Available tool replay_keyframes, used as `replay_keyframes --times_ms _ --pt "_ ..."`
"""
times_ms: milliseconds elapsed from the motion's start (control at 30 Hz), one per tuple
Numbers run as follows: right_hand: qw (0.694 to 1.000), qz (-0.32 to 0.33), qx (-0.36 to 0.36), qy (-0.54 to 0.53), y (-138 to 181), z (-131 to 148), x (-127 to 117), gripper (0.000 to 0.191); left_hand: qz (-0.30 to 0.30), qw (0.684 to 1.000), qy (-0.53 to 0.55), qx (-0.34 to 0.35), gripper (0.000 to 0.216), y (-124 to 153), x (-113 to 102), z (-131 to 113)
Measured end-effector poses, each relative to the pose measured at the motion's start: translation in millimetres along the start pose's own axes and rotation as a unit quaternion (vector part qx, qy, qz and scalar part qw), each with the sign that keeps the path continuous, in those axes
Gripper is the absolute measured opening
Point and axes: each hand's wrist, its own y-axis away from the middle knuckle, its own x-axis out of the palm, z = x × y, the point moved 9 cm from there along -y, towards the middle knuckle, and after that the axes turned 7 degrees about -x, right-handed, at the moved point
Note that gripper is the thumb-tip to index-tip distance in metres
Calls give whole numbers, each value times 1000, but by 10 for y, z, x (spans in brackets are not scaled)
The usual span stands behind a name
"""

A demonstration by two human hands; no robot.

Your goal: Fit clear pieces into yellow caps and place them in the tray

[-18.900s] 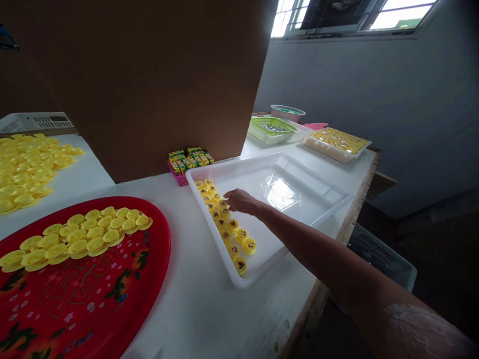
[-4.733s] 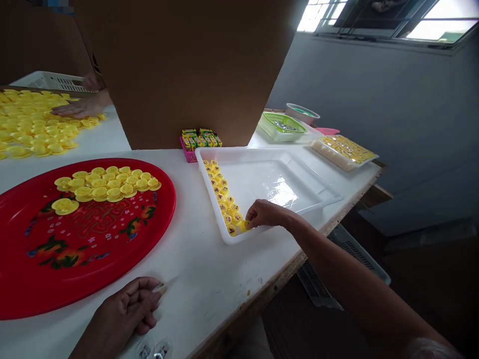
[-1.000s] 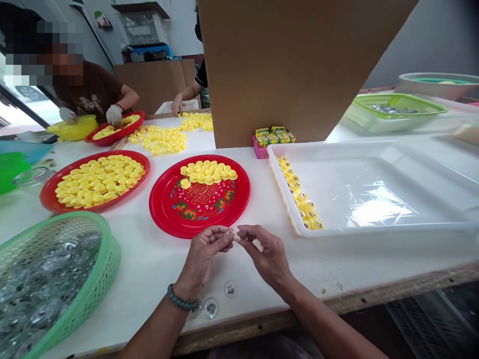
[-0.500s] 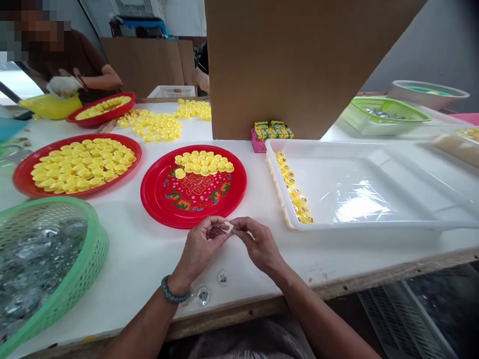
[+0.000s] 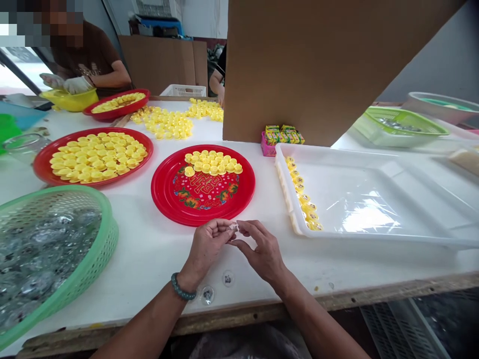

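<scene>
My left hand and my right hand meet above the white table, fingertips pinched together on a small clear piece. Two more small clear discs lie on the table just below my wrists. Right ahead sits a red tray with yellow caps along its far side. To the right, a white tray lined with plastic film holds a row of finished yellow caps along its left wall.
A green basket of clear pieces stands at my left. A second red tray is full of yellow caps, with loose caps beyond. A cardboard sheet stands behind a pink box. Another person works far left.
Earlier my right hand placed caps in the white tray; now both hands have come together over the table on a small clear piece. The view has shifted slightly.
</scene>
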Motion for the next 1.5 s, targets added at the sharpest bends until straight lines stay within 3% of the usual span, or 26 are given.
replay_keyframes --times_ms 133,233,300,367,467,533,600,700,867,1000,1067,1133,1200,1267,1367,1500 --pt "999 -27 -6 18 6 17 -28 27 -7 1000 3 -13 22 35 37 49" --pt "999 -27 6 19 5 5 -29 25 11 998 -57 -11 21 24 70 16" --pt "999 -27 17 17 2 -14 -32 23 7 989 -147 1 22 -41 24 -112" --pt "999 -30 25 14 -3 -31 -34 20 -60 966 -250 37 23 -176 -160 -379" --pt "999 -40 19 11 -12 -32 -44 20 -224 900 -363 92 26 -472 -587 -897" --pt "999 -46 15 8 -10 -38 -52 22 -327 809 -478 103 29 -708 -828 -1179" --pt "999 -46 16 2 -1 -50 -58 23 -355 736 -572 68 34 -1011 -987 -1270" --pt "999 -47 16 -4 14 -59 -71 24 -335 708 -620 37 43 -1393 -1129 -1228" --pt "998 -55 25 -19 4 -55 -109 22 -296 699 -650 33 29 -1627 -1192 -1121" --pt "997 -63 37 -40 -17 -36 -162 15 -289 698 -653 48 19 -1426 -1109 -1154" --pt "995 -70 35 -57 -27 -11 -199 15 -275 709 -645 74 20 -1184 -956 -1165" --pt "994 -73 30 -73 -35 18 -232 16 -233 745 -614 114 22 -869 -709 -1118" --pt "994 -73 25 -82 -37 45 -263 16 -149 806 -556 140 21 -538 -408 -959" --pt "994 -68 16 -88 -29 69 -290 17 -49 844 -515 143 16 -244 -94 -707" --pt "995 -45 3 -90 6 71 -310 20 47 857 -492 144 18 26 221 -328" --pt "998 -5 18 -62 99 -37 -322 19 104 859 -471 170 20 52 346 -32"
